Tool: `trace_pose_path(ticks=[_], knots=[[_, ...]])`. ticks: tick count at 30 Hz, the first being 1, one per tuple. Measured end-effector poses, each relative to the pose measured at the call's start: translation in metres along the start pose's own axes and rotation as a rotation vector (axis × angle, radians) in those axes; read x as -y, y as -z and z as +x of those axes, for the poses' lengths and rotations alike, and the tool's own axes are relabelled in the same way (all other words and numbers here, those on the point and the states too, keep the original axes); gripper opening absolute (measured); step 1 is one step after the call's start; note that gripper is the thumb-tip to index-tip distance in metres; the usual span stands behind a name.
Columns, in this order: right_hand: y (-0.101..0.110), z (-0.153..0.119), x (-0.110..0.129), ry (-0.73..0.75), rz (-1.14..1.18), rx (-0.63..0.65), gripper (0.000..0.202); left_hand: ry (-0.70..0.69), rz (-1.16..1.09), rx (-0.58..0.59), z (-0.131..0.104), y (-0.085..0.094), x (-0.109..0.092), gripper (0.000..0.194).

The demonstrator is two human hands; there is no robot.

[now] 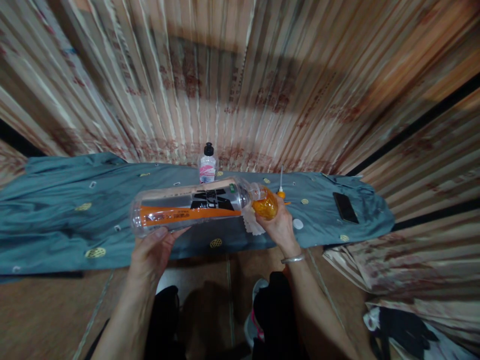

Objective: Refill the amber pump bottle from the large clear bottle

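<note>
My left hand (155,250) is closed around the base end of a large clear plastic bottle (221,200) with an orange and black label. The bottle lies almost level in the air, its neck pointing right. My right hand (281,227) grips a small amber bottle (265,204), its mouth against or very near the large bottle's mouth. Whether liquid passes between them I cannot tell. Behind them stands a small bottle with a black cap (208,165) and a pink label. Right of the amber bottle is an orange pump top (281,193) with a thin upright tube.
A green patterned cloth (112,210) covers the long narrow table. On it are a white round disc (297,224), a crumpled white tissue (252,225) and a black phone (345,207). A pleated curtain (225,90) hangs behind. Dark items (405,330) lie on the floor at lower right.
</note>
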State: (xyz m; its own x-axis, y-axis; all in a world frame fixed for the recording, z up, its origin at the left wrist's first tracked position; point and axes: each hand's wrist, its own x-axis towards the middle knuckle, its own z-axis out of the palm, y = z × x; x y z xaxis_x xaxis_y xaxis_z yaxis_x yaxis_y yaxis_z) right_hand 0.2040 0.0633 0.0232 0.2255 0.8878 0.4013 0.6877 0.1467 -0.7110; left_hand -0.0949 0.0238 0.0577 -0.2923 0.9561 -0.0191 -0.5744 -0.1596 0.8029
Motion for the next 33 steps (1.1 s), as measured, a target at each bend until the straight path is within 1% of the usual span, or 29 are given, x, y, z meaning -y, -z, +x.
trace_pose_path(ticks=[3,7,12,18,24,28,33], knots=[[0.0003,0.0,0.001,-0.009,0.002,-0.008,0.068,0.001,0.009,0.0,-0.002,-0.0019,-0.0011,0.06],[0.001,0.0001,0.0023,-0.037,0.0,0.003,0.068,0.012,0.023,0.017,-0.0023,0.0001,-0.0008,0.053],[0.0026,0.0002,0.0045,-0.045,0.007,0.011,0.069,0.012,0.025,0.039,0.0006,0.0025,0.0011,0.052],[0.0029,0.0009,0.0039,-0.048,0.012,0.017,0.069,0.018,0.022,0.013,0.0005,-0.0008,-0.0009,0.054],[0.0016,0.0011,0.0011,-0.032,0.006,0.004,0.069,0.02,0.018,0.02,-0.0001,-0.0004,-0.0015,0.059],[0.0015,0.001,0.0019,-0.017,0.009,-0.006,0.067,0.009,-0.007,0.024,0.0005,-0.0001,-0.0014,0.065],[0.0018,0.0014,0.0051,-0.02,0.011,-0.001,0.068,0.004,0.0,0.045,0.0003,0.0009,-0.0013,0.058]])
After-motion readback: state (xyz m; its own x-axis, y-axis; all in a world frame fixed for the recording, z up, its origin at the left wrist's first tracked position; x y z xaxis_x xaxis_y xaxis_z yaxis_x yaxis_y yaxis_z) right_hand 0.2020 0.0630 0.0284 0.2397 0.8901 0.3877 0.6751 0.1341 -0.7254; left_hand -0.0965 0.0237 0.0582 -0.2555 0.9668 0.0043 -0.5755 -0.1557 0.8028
